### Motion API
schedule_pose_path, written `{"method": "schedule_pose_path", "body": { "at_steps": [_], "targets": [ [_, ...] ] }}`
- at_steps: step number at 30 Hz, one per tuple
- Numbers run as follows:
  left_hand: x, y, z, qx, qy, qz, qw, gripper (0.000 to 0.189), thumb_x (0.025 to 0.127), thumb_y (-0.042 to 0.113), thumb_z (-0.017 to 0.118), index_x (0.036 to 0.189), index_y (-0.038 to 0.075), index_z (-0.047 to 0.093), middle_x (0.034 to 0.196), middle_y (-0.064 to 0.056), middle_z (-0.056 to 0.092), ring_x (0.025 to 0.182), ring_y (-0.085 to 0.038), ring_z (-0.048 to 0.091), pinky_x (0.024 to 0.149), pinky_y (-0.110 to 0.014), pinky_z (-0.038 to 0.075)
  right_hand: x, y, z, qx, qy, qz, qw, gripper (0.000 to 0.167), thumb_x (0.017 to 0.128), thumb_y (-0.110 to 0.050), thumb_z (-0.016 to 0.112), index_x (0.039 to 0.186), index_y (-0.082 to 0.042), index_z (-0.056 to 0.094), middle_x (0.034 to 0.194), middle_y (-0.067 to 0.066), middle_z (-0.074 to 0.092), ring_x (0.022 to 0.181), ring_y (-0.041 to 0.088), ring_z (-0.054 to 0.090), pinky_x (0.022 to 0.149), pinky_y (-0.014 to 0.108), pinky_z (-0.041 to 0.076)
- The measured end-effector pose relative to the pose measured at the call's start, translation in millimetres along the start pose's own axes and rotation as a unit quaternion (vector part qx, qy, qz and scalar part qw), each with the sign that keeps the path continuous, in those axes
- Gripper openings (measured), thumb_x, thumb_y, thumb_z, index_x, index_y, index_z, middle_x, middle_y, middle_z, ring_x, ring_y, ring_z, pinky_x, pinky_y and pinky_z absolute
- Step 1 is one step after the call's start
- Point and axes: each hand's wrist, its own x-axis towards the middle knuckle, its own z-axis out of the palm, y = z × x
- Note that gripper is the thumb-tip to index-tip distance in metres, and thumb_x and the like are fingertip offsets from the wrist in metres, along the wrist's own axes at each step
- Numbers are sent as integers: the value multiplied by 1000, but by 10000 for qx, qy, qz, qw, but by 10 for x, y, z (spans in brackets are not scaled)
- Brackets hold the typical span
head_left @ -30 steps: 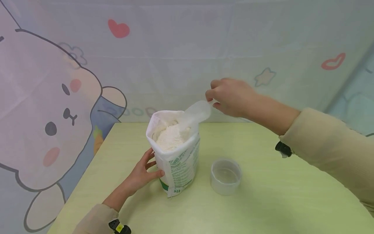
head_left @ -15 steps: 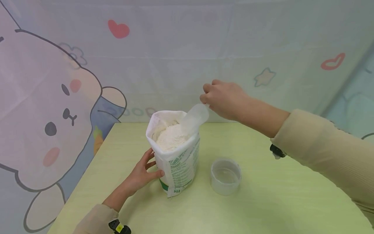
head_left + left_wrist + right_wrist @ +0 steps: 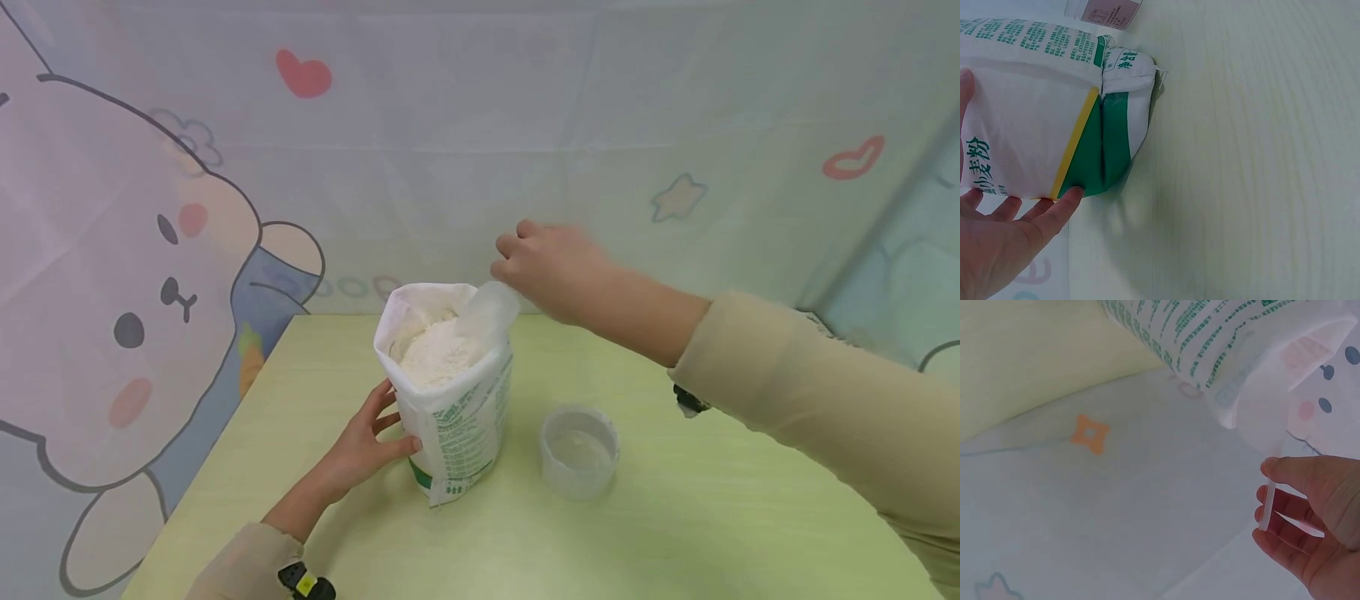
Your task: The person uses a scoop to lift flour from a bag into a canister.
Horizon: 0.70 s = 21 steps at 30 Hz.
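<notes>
An open white flour bag [image 3: 465,442] with green print stands upright on the table, its rim folded outward. Pale flour [image 3: 438,354] fills it to near the top. My left hand [image 3: 356,454] grips the bag's left side, thumb in front; in the left wrist view, fingertips [image 3: 1072,194] press by its green corner. Over the bag's right rim, my right hand [image 3: 558,271] pinches the handle of a translucent white scoop [image 3: 487,315]. In the right wrist view the thumb and fingers hold that handle [image 3: 1267,506]. The scoop's front end dips into the bag, partly hidden.
A round translucent tub [image 3: 579,483] stands right of the bag on the pale green table [image 3: 720,500]. A printed label [image 3: 1110,11] shows at the top of the left wrist view. Behind the table hangs a cloth [image 3: 450,192] with cartoon drawings.
My right hand has moved left and slightly down, bringing the scoop lower and farther over the bag's opening. The left hand, bag and tub have stayed in place.
</notes>
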Motion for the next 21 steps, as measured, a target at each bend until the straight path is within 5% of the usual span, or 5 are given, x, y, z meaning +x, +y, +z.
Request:
{"method": "schedule_pose_path", "body": {
  "at_steps": [14,21],
  "targets": [
    [1,-9,12,2,0,8,10000,90,77,26,75,144,36,16,150,-9,19,132,-42,28,94,-55,42,66,-198,71,-405,-86,-249,9988,24,79,-4,69,102,-9,64,96,7,60,86,25,54,72,30,52],
    [-3,-15,10,-17,-31,13,10000,90,77,26,75,144,37,15,150,-8,19,133,-41,28,94,-54,43,42,-200,95,-74,-161,-79,9998,23,81,-1,65,102,-9,65,95,7,61,86,26,56,71,31,52]
  ]
}}
